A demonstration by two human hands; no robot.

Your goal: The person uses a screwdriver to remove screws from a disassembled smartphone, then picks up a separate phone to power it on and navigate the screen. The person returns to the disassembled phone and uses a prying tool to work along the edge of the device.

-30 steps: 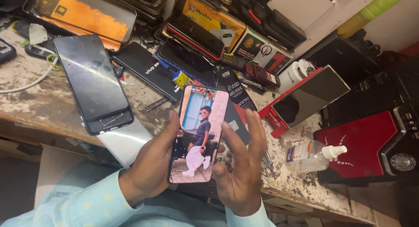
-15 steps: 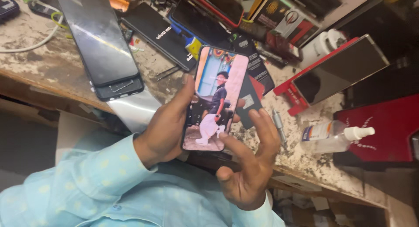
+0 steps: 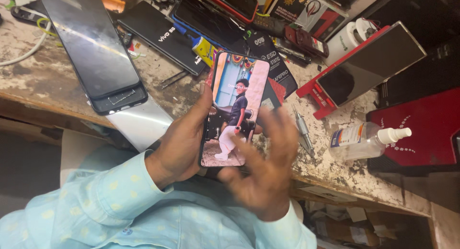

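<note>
Phone with a lit screen showing a photo of a person stands tilted above the edge of the workbench, gripped along its left side and lower back by the left hand. Just right of the phone, the right hand hovers blurred with fingers spread loose, holding nothing, its fingertips over the phone's lower right edge. Half a second ago that hand cupped the phone's bottom corner; now it has lifted off. Right of the phone lie a metal screwdriver and a spray bottle; left of it, a large dark phone.
</note>
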